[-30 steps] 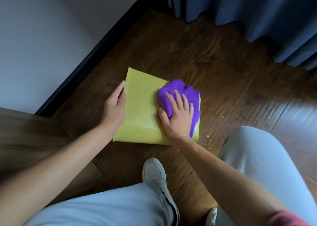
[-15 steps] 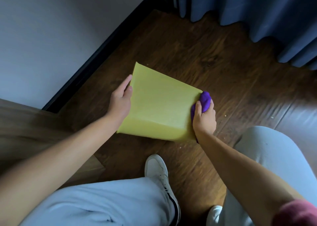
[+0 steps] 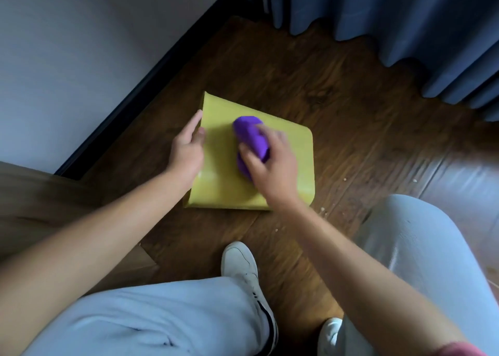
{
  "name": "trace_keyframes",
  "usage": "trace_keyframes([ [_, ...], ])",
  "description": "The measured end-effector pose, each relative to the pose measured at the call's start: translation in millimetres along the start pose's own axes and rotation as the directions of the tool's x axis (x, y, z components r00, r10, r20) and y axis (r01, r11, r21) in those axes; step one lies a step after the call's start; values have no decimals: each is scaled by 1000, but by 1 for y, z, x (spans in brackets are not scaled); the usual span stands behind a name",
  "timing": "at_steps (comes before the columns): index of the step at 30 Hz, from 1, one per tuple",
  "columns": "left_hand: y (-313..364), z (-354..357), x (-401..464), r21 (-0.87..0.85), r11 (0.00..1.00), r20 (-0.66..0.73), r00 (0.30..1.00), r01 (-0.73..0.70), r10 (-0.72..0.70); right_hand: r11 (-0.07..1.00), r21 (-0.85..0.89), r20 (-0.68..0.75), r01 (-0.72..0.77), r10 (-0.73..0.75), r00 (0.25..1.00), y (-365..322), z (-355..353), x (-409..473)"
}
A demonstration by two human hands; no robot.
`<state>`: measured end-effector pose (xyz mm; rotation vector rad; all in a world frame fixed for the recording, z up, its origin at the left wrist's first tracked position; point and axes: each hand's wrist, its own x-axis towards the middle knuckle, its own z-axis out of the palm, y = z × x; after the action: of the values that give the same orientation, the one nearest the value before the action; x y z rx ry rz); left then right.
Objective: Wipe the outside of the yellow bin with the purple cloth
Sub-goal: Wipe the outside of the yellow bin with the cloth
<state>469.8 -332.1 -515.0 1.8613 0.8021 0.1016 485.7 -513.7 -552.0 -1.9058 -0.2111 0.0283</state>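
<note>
The yellow bin (image 3: 293, 154) lies on its side on the dark wooden floor, one flat outer face turned up. My left hand (image 3: 186, 150) rests against the bin's left edge, palm on its side and fingers pointing away from me. A bunched purple cloth (image 3: 249, 134) sits on the middle of the upper face, pressed there by my right hand (image 3: 272, 166), whose fingers curl over it. The right hand is motion-blurred. The bin's opening is hidden from view.
A white wall with a dark skirting board (image 3: 151, 85) runs along the left. Blue curtains (image 3: 391, 26) hang at the back right. Wooden furniture (image 3: 40, 201) stands at my left. My knees and white shoes (image 3: 243, 269) are close in front; crumbs (image 3: 324, 212) dot the floor.
My right hand has carried the cloth from the bin's right edge back onto the middle of the upper face. The left hand has stayed on the left edge.
</note>
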Motion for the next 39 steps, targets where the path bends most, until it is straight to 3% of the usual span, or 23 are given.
trace_keyframes([
  [5,-5,-3,-1,-42,999,38,999,28,-26,923,-321,111,213,-187,976,13,55,-42],
  [9,-10,-7,-2,-17,1000,40,999,22,-22,866,-434,116,249,-221,968,44,52,-50],
  [12,-14,-8,-1,-58,995,9,997,80,-80,865,-484,41,133,-130,991,75,35,-47],
  [15,-14,-9,-2,-76,988,-2,991,137,-137,872,-482,-84,-83,48,995,101,18,-38],
  [19,-8,-7,-4,-17,996,36,996,87,-87,850,-436,-199,-296,230,953,113,6,-30],
  [21,-5,-8,-4,45,998,92,995,33,-37,837,-317,-263,-446,374,889,118,-2,-29],
  [24,-4,-16,-4,152,988,175,984,-30,3,744,-98,-301,-661,611,733,125,-14,-25],
  [28,-6,-26,-2,190,982,239,971,-20,-26,655,41,-316,-754,725,613,132,-24,-18],
  [32,0,-31,-5,89,994,201,977,58,-75,565,145,-331,-812,801,498,141,-32,-19],
  [35,7,-35,-4,-37,994,180,979,100,-92,622,198,-352,-757,766,538,128,-32,-22],
  [37,13,-35,-6,-88,992,200,977,91,-72,729,200,-338,-654,678,652,108,-32,-14],
  [39,20,-34,-12,-20,999,280,960,29,-22,843,212,-312,-494,537,783,86,-32,-1],
])
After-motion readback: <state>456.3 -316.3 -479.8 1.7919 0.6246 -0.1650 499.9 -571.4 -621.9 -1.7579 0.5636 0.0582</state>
